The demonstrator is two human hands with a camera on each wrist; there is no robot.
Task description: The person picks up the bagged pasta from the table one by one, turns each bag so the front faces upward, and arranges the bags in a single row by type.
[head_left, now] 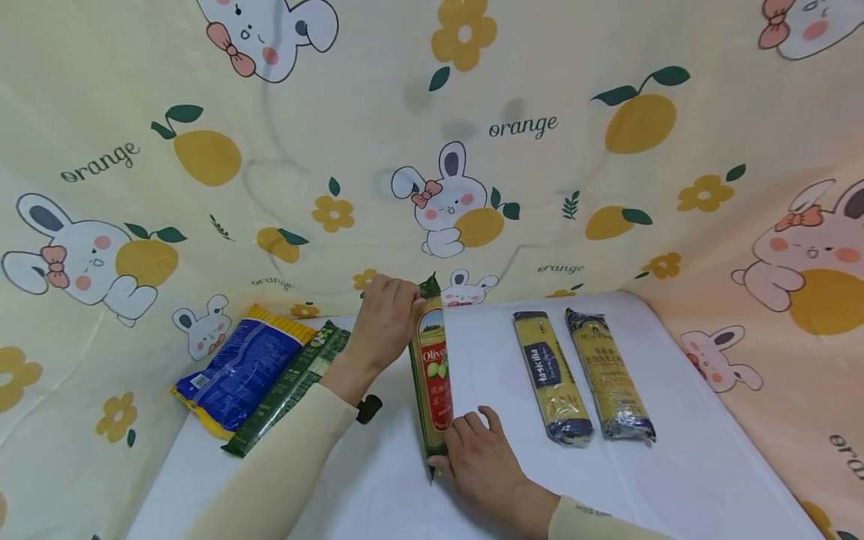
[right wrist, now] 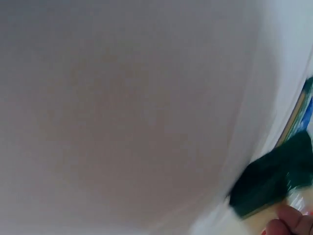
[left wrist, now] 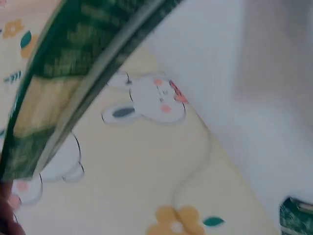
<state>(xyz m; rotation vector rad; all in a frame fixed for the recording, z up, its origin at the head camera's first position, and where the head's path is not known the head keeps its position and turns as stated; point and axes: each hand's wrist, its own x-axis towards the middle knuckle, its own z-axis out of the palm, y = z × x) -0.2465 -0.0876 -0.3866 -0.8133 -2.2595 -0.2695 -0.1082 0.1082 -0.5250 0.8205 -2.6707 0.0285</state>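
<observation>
A green spaghetti pack [head_left: 434, 367] with a red label stands tilted over the middle of the white table, its long side toward me. My left hand [head_left: 383, 322] grips it near the top end. Lower down, my right hand [head_left: 484, 461] holds the bottom end between thumb and fingers, with the index finger raised off it. Close up in the left wrist view, the green back of the pack [left wrist: 80, 61] crosses the upper left. The right wrist view catches its dark green end [right wrist: 271, 178] beside my fingertips [right wrist: 293, 220].
To the left lie a blue and yellow bag [head_left: 243, 367] and another green pack [head_left: 286, 397], side by side. Two yellow pasta packs, one with a dark label [head_left: 543, 364] and one with gold print [head_left: 607, 371], lie at the right. A rabbit-and-orange printed curtain [head_left: 351, 112] hangs behind the table [head_left: 499, 352].
</observation>
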